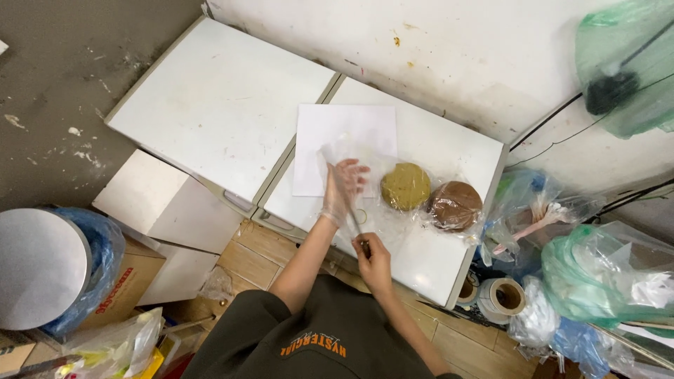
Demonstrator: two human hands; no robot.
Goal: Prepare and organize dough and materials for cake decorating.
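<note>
One head camera looked steeply down from well above the white table (232, 105), facing the stained wall (456, 49) beyond it, with the wearer's own dark shirt (316, 337) nearest the lens.

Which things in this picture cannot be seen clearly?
- Head view: the thin tool in the right hand is too small to identify.
- The left hand wears a clear glove and presses clear plastic; its edges blur.
- The brown disc is wrapped, so its material is unclear.

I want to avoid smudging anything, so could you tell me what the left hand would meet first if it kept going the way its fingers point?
Probably the white sheet of paper; the left hand points up at it.
</note>
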